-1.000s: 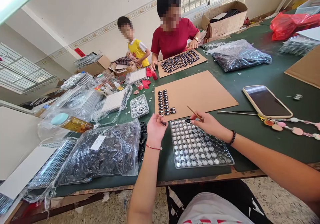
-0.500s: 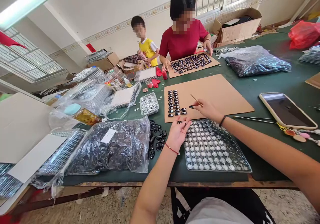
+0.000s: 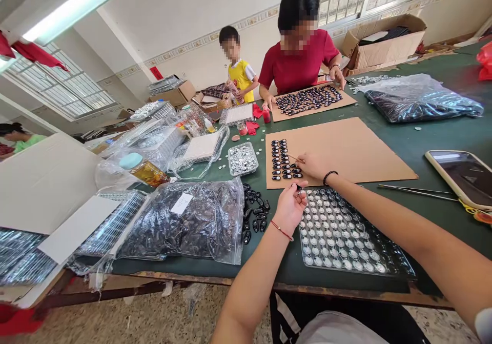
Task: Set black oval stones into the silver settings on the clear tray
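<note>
right hand (image 3: 310,165), nearer, pinches a thin stick (image 3: 295,159) just right of the black pieces (image 3: 284,160), long axes sideways; left hand (image 3: 291,204) grips a dark piece (image 3: 299,187)

Your right forearm (image 3: 388,218) hides part of the clear tray (image 3: 395,262); your left hand (image 3: 289,208) partly covers a small black piece (image 3: 299,187). The smartphone (image 3: 461,172) and red plastic bag (image 3: 485,62) run past the right edge. You cannot read the writing on the white label (image 3: 182,204).

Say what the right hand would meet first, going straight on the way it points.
Most likely the rows of black pieces on the cardboard sheet, just ahead of the right hand; its height above them is unclear.
</note>
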`<state>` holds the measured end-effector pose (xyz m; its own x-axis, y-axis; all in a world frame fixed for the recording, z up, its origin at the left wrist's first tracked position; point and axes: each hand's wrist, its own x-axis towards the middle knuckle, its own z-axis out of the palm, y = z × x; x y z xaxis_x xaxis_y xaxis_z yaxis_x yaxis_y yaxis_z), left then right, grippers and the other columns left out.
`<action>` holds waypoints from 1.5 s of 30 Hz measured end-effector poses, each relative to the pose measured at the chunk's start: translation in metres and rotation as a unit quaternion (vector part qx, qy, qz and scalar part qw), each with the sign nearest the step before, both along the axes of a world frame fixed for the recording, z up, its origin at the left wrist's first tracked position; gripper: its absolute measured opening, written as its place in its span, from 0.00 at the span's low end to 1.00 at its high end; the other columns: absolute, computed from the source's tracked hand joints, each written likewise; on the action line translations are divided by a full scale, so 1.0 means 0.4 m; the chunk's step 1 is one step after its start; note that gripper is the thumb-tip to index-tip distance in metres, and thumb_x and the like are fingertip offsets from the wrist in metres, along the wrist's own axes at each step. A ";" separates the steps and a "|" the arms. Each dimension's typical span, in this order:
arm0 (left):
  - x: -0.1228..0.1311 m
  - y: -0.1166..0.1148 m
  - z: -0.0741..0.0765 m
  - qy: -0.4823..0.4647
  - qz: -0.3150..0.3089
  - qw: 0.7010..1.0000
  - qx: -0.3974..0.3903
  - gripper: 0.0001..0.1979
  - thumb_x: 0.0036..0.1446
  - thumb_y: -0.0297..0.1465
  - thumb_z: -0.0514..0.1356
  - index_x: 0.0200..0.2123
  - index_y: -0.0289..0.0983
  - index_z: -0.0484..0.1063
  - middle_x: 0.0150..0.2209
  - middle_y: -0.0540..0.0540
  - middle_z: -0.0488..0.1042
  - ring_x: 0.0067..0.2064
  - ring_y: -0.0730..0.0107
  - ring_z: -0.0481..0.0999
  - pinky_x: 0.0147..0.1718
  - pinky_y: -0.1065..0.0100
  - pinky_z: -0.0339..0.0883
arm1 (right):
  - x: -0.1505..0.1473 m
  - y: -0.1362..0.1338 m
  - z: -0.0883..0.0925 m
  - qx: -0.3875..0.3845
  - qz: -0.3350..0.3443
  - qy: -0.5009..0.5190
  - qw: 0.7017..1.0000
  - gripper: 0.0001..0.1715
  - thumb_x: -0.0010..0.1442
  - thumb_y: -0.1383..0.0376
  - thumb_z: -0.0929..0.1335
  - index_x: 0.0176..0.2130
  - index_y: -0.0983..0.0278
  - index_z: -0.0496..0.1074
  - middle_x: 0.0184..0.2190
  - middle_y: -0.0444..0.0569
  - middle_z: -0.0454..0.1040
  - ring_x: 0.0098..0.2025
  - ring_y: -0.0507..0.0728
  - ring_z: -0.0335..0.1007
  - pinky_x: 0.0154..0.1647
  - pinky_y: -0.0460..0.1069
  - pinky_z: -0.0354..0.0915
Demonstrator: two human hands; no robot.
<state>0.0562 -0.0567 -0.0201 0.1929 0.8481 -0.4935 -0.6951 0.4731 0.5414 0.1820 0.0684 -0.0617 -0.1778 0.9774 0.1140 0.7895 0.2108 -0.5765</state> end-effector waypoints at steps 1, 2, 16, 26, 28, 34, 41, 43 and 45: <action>0.001 0.001 -0.002 0.005 0.000 1.000 -0.002 0.02 0.54 0.27 0.53 0.32 0.34 0.63 0.33 0.47 0.71 0.20 0.83 0.63 0.18 0.78 0.57 | 0.002 0.002 0.003 0.000 0.003 0.005 1.000 0.14 0.54 0.60 0.61 0.27 0.65 0.71 0.31 0.53 0.72 0.31 0.53 0.65 0.31 0.45 0.56; 0.001 0.002 -0.003 0.010 0.004 1.000 -0.002 0.02 0.53 0.27 0.54 0.32 0.34 0.63 0.32 0.47 0.71 0.20 0.84 0.62 0.18 0.78 0.57 | 0.005 0.004 0.008 0.000 0.004 0.011 1.000 0.14 0.54 0.60 0.62 0.26 0.65 0.70 0.30 0.52 0.72 0.30 0.53 0.65 0.30 0.45 0.56; 0.014 0.011 -0.003 0.038 0.001 0.999 0.016 0.03 0.54 0.27 0.53 0.33 0.35 0.64 0.22 0.53 0.64 0.17 0.84 0.59 0.16 0.79 0.53 | 0.313 -0.262 0.038 0.075 -0.104 0.181 0.975 0.28 0.59 0.50 0.52 0.23 0.65 0.65 0.18 0.45 0.64 0.23 0.51 0.61 0.25 0.45 0.56; 0.026 0.013 0.008 0.078 -0.031 0.994 0.063 0.03 0.55 0.27 0.53 0.30 0.34 0.64 0.21 0.54 0.61 0.17 0.86 0.57 0.14 0.81 0.49 | 0.317 -0.333 0.086 0.053 0.061 0.099 0.992 0.22 0.59 0.56 0.55 0.24 0.65 0.67 0.19 0.45 0.67 0.23 0.51 0.61 0.26 0.44 0.54; 0.032 0.007 0.005 0.079 -0.043 0.992 0.085 0.04 0.55 0.29 0.53 0.30 0.34 0.64 0.18 0.55 0.57 0.16 0.85 0.55 0.14 0.81 0.49 | 0.304 -0.346 0.092 0.043 0.096 0.103 0.989 0.22 0.59 0.57 0.56 0.24 0.65 0.67 0.19 0.45 0.67 0.22 0.50 0.60 0.26 0.44 0.54; 0.040 0.005 -0.007 0.083 -0.063 0.990 0.091 0.06 0.55 0.31 0.53 0.28 0.34 0.64 0.15 0.56 0.52 0.15 0.84 0.52 0.13 0.80 0.47 | 0.277 -0.355 0.082 0.027 0.145 0.038 0.988 0.21 0.59 0.58 0.56 0.23 0.65 0.66 0.19 0.45 0.66 0.22 0.50 0.60 0.26 0.44 0.52; 0.043 -0.012 0.000 0.142 -0.121 0.974 0.128 0.02 0.51 0.28 0.56 0.29 0.35 0.64 0.25 0.51 0.64 0.18 0.84 0.56 0.15 0.79 0.47 | 0.290 -0.358 0.083 0.061 0.074 0.075 0.993 0.21 0.60 0.57 0.54 0.28 0.65 0.67 0.22 0.47 0.68 0.26 0.52 0.63 0.28 0.45 0.55; 0.048 -0.026 0.004 0.213 -0.147 0.951 0.168 0.04 0.51 0.30 0.56 0.32 0.36 0.66 0.20 0.53 0.59 0.17 0.83 0.51 0.15 0.78 0.43 | 0.284 -0.365 0.089 0.078 0.070 0.070 0.992 0.21 0.60 0.57 0.54 0.30 0.65 0.68 0.23 0.48 0.69 0.27 0.53 0.64 0.29 0.45 0.55; 0.055 -0.040 0.009 0.319 -0.160 0.904 0.234 0.08 0.51 0.33 0.56 0.34 0.37 0.69 0.17 0.54 0.55 0.17 0.80 0.50 0.16 0.76 0.44 | 0.266 -0.370 0.101 0.092 0.094 0.056 0.990 0.21 0.61 0.58 0.54 0.31 0.65 0.68 0.25 0.49 0.70 0.28 0.53 0.64 0.30 0.46 0.56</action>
<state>0.0783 -0.0725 -0.0166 0.2674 0.9443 -0.1918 -0.0388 0.2094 0.9771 0.2884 -0.0795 -0.0212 -0.3314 0.8892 0.3155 0.6592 0.4574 -0.5969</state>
